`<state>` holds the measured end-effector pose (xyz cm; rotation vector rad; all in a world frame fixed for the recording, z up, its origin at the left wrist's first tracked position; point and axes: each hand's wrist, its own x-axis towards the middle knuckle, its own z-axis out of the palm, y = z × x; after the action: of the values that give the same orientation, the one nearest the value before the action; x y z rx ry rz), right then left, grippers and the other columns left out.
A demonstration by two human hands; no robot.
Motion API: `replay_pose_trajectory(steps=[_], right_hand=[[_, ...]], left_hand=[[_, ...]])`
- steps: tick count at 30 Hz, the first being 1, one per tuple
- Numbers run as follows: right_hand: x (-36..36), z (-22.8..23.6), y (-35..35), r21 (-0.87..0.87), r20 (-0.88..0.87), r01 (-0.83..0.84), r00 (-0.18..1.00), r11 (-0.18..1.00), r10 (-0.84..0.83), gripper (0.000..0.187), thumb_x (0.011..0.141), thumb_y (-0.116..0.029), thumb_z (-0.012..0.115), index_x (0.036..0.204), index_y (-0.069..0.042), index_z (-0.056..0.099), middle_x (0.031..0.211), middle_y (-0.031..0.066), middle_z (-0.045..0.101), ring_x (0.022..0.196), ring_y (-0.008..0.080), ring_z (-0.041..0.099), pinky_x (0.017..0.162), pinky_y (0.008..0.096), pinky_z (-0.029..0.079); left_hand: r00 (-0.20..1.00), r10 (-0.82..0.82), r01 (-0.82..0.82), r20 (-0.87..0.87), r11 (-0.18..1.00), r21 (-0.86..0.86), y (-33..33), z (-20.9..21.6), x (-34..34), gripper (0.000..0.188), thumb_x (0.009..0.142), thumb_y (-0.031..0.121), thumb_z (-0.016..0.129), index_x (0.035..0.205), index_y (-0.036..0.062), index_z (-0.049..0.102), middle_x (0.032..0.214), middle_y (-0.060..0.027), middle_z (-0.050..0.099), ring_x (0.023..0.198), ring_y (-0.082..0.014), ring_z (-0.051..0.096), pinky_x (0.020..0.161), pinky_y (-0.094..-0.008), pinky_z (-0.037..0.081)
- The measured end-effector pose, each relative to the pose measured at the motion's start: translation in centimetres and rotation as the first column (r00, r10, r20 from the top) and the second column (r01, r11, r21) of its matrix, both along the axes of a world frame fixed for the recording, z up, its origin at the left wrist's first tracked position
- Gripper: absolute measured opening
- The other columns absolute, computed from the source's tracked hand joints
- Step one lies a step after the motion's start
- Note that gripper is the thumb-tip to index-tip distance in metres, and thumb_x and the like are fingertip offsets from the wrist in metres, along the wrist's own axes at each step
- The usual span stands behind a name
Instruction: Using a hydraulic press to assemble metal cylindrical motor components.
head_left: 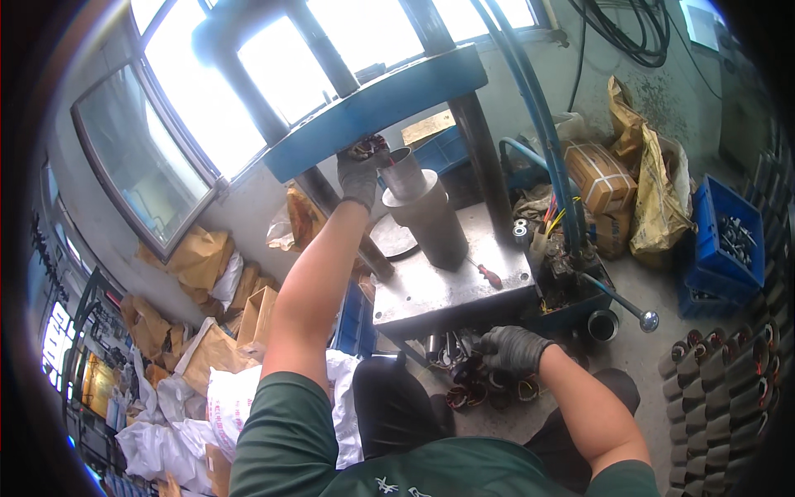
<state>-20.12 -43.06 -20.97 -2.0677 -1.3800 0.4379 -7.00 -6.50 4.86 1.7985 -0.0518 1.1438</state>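
My left hand [359, 180], in a dark grey glove, is raised beneath the blue crossbeam of a press. Its fingers close round a small round wire-wound motor part [368, 147] with reddish windings. Just right of it, a stepped metal cylinder [431, 219] stands upright on the press's steel table [489, 286]. Below the table's front edge is my right hand [515, 350], also gloved, its fingers curled beside several metal motor parts [454, 354]. Whatever those fingers grip is hidden. A screwdriver [490, 277] with a red handle lies on the table, right of the cylinder.
The blue crossbeam [381, 108] and steel columns stand around the cylinder. A ball-ended lever [621, 305] juts out at right. Grey cylindrical housings [716, 389] are stacked at far right, near blue crates [729, 236]. White sacks [228, 406] and cartons lie at left.
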Motion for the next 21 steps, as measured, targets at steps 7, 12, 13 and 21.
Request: replay_pose_trajectory(steps=[7,12,13,21], right_hand=[[-0.3,0.6,-0.1,-0.165,-0.006,-0.066,0.998,0.984,0.066,0.044,0.087,-0.035,0.07,0.122,-0.008,0.072,0.107,0.0209,0.073,0.102,0.0382,0.07,0.092,0.0467,0.054],[-0.8,2.0,-0.5,-0.192,-0.036,-0.078,0.997,0.978,0.072,0.044,0.087,-0.034,0.07,0.121,-0.008,0.072,0.106,0.021,0.073,0.101,0.0382,0.07,0.091,0.0467,0.055],[-0.9,2.3,-0.6,-0.204,-0.078,-0.08,0.995,0.976,0.065,0.041,0.086,-0.03,0.071,0.122,-0.01,0.072,0.107,0.0192,0.073,0.101,0.0368,0.07,0.092,0.0462,0.054],[-1.3,3.6,-0.8,-0.216,-0.14,-0.088,0.988,0.972,0.058,0.039,0.085,-0.026,0.074,0.123,-0.018,0.072,0.104,0.0154,0.075,0.097,0.0343,0.071,0.091,0.0445,0.054]], left_hand=[[0.96,0.097,-0.043,-0.261,0.978,0.203,-3.4,2.0,-1.5,0.079,0.069,0.029,0.096,0.13,-0.0005,0.056,0.117,-0.0107,0.07,0.108,-0.0213,0.068,0.099,-0.0309,0.055],[0.928,0.039,-0.011,-0.372,0.997,0.078,-2.8,2.0,-1.0,0.074,0.068,0.031,0.097,0.124,-0.0004,0.06,0.11,-0.0097,0.07,0.1,-0.0194,0.069,0.088,-0.0317,0.058],[0.93,-0.002,0.017,-0.367,0.999,0.036,-2.4,1.9,-0.8,0.067,0.068,0.028,0.096,0.119,-0.0007,0.063,0.104,-0.0097,0.072,0.091,-0.0184,0.07,0.077,-0.0317,0.06],[0.949,0.01,0.029,-0.316,0.992,0.12,-0.9,0.1,0.0,0.063,0.074,0.027,0.093,0.122,-0.0008,0.063,0.108,-0.0086,0.07,0.098,-0.0178,0.068,0.088,-0.03,0.055]])
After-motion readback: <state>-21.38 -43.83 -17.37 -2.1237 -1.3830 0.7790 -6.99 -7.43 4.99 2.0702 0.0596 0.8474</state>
